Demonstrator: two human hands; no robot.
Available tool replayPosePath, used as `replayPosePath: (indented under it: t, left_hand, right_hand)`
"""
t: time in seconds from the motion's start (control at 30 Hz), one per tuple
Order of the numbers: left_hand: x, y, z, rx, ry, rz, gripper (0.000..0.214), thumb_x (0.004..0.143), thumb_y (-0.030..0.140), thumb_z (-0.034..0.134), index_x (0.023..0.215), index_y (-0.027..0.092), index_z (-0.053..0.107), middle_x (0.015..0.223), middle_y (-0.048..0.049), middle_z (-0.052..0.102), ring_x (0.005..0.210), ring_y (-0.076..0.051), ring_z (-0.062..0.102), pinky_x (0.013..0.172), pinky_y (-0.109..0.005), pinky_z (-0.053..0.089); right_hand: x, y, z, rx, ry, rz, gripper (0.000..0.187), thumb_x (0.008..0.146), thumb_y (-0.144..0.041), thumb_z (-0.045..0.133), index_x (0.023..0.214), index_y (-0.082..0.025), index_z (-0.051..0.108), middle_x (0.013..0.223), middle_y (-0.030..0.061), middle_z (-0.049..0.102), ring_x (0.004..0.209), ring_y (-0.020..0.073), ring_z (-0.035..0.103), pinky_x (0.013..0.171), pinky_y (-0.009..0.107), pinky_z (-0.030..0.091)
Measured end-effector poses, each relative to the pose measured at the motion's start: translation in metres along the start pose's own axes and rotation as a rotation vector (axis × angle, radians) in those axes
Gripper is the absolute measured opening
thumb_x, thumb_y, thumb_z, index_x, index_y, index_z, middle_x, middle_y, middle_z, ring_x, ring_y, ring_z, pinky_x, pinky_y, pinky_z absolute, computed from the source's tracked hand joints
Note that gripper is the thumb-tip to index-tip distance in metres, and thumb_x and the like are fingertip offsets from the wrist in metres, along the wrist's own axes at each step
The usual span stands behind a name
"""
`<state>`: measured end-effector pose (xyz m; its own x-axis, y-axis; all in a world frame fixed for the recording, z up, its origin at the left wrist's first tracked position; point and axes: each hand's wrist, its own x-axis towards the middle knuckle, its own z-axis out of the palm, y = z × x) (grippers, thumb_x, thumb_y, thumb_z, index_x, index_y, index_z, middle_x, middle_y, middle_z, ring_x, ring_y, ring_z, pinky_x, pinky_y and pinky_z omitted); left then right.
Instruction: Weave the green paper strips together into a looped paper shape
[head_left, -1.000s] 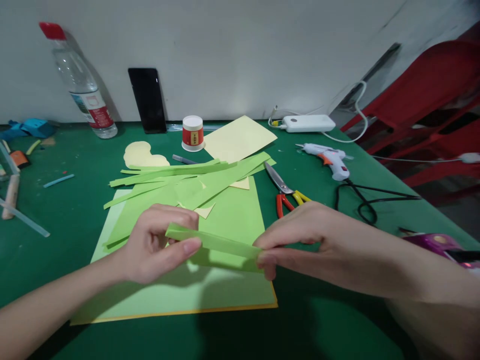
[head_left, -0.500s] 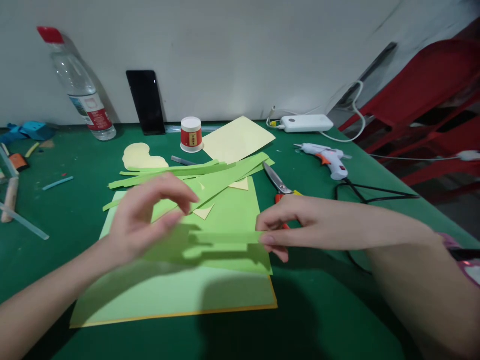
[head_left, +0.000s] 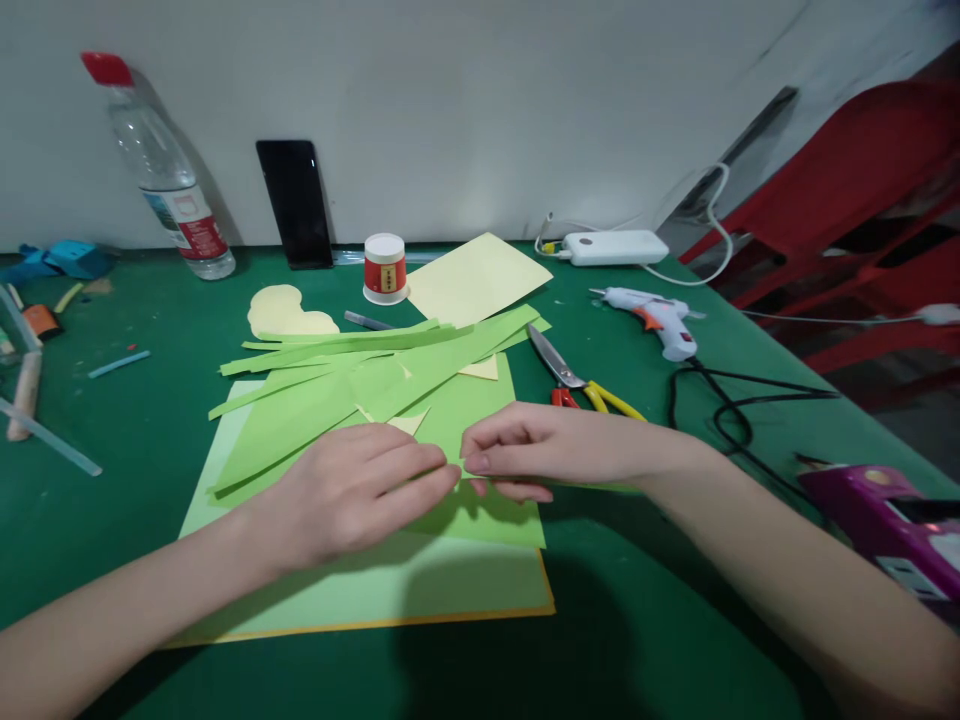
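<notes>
My left hand (head_left: 375,490) and my right hand (head_left: 525,452) meet fingertip to fingertip above the light green sheets (head_left: 480,525). Both are closed in a pinch on a narrow green paper strip (head_left: 611,488); most of it is hidden by my fingers, and its far part shows under my right wrist. Beyond my hands lie several cut green strips (head_left: 465,365), loosely overlapping. Small pale yellow scraps (head_left: 409,422) sit among them. Scissors (head_left: 559,362) with red and yellow handles rest just past my right hand.
A white glue gun (head_left: 660,318) with a black cord lies at the right, near a purple device (head_left: 885,520). Along the wall stand a water bottle (head_left: 176,190), a phone (head_left: 295,205), a red-and-white paper cup (head_left: 385,270) and a white power strip (head_left: 615,247). Yellow paper (head_left: 480,278) lies behind.
My left hand has come right and down to meet my right hand, which moved slightly left. The green strip, earlier stretching left from my right hand, now shows to its right.
</notes>
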<state>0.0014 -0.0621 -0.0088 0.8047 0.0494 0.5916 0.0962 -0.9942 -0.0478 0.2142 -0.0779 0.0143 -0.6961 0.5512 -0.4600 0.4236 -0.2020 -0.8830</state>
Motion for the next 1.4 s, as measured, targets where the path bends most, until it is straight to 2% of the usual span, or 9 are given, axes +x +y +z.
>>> replayPosePath:
  t: [0.07, 0.2, 0.37, 0.53, 0.67, 0.9, 1.03, 1.2, 1.4]
  left_hand:
    - [-0.002, 0.0, 0.003, 0.034, 0.004, -0.025, 0.011, 0.083, 0.006, 0.049, 0.09, 0.006, 0.057, 0.077, -0.0099, 0.068, 0.065, -0.017, 0.062, 0.053, -0.026, 0.047]
    - [-0.007, 0.0, 0.01, 0.074, 0.025, -0.179, 0.005, 0.082, 0.01, 0.052, 0.086, 0.011, 0.055, 0.075, -0.0047, 0.067, 0.059, -0.011, 0.059, 0.046, -0.021, 0.042]
    - [-0.008, -0.001, 0.011, 0.117, -0.033, -0.317, 0.007, 0.082, 0.014, 0.052, 0.088, 0.015, 0.054, 0.073, 0.0012, 0.065, 0.053, -0.009, 0.056, 0.042, -0.02, 0.036]
    - [-0.007, -0.001, 0.011, 0.025, -0.188, -0.338, 0.013, 0.086, 0.011, 0.042, 0.09, 0.014, 0.054, 0.079, -0.003, 0.066, 0.062, -0.013, 0.06, 0.049, -0.022, 0.042]
    - [-0.006, 0.002, 0.015, -0.027, -0.135, -0.347, 0.016, 0.088, 0.016, 0.04, 0.085, 0.013, 0.056, 0.073, -0.0031, 0.065, 0.06, -0.012, 0.059, 0.05, -0.022, 0.043]
    - [-0.008, 0.006, 0.012, -0.115, -0.215, -0.503, 0.015, 0.085, 0.014, 0.043, 0.082, 0.012, 0.058, 0.07, -0.002, 0.064, 0.055, -0.011, 0.057, 0.048, -0.02, 0.041]
    - [-0.009, -0.005, 0.01, -0.103, -0.18, -0.545, 0.013, 0.081, 0.013, 0.047, 0.077, 0.012, 0.059, 0.068, -0.0018, 0.064, 0.054, -0.01, 0.057, 0.048, -0.018, 0.04]
    - [-0.013, -0.032, 0.001, -0.141, -0.237, -0.717, 0.014, 0.08, 0.017, 0.048, 0.072, 0.014, 0.06, 0.064, -0.0005, 0.064, 0.054, -0.01, 0.056, 0.049, -0.018, 0.039]
    - [-0.012, -0.049, -0.007, -0.089, -0.191, -0.9, 0.015, 0.08, 0.023, 0.049, 0.078, 0.013, 0.061, 0.064, -0.0018, 0.061, 0.052, -0.011, 0.051, 0.048, -0.02, 0.037]
  right_hand:
    - [0.002, -0.001, 0.005, -0.06, 0.102, -0.012, 0.026, 0.087, -0.036, 0.042, 0.081, -0.015, 0.055, 0.059, -0.0031, 0.053, 0.055, 0.0084, 0.048, 0.057, 0.022, 0.039]
    - [0.003, -0.002, 0.021, -0.428, 0.514, -0.146, 0.024, 0.083, -0.036, 0.051, 0.094, -0.016, 0.059, 0.092, 0.0038, 0.064, 0.084, 0.015, 0.056, 0.072, 0.027, 0.042]
    - [0.006, 0.008, 0.029, -0.902, 0.72, -0.421, 0.017, 0.085, -0.02, 0.049, 0.083, -0.014, 0.064, 0.078, 0.0054, 0.067, 0.075, 0.0159, 0.058, 0.071, 0.028, 0.041]
    - [0.01, 0.013, 0.03, -1.084, 0.739, -0.476, 0.021, 0.085, -0.015, 0.046, 0.079, -0.012, 0.067, 0.075, 0.0067, 0.068, 0.068, 0.0157, 0.058, 0.068, 0.028, 0.039]
    - [0.012, 0.012, 0.036, -1.062, 0.698, -0.309, 0.025, 0.086, -0.018, 0.044, 0.078, -0.013, 0.067, 0.071, 0.0058, 0.068, 0.062, 0.0147, 0.058, 0.059, 0.026, 0.034]
    - [0.01, 0.006, 0.044, -1.035, 0.624, -0.044, 0.028, 0.084, -0.016, 0.04, 0.076, -0.016, 0.066, 0.064, 0.0043, 0.067, 0.05, 0.0115, 0.054, 0.048, 0.025, 0.022]
    - [0.0, 0.001, 0.037, -1.041, 0.684, -0.037, 0.028, 0.082, -0.017, 0.042, 0.068, -0.017, 0.067, 0.058, 0.0031, 0.065, 0.049, 0.0111, 0.053, 0.048, 0.025, 0.021]
    - [-0.013, -0.002, 0.026, -1.07, 0.772, -0.039, 0.03, 0.082, -0.017, 0.041, 0.067, -0.018, 0.068, 0.054, 0.0031, 0.063, 0.05, 0.0121, 0.054, 0.05, 0.024, 0.024]
    - [-0.017, -0.006, 0.026, -1.042, 0.739, -0.025, 0.03, 0.082, -0.016, 0.042, 0.069, -0.017, 0.068, 0.055, 0.0034, 0.063, 0.053, 0.0124, 0.055, 0.051, 0.024, 0.026]
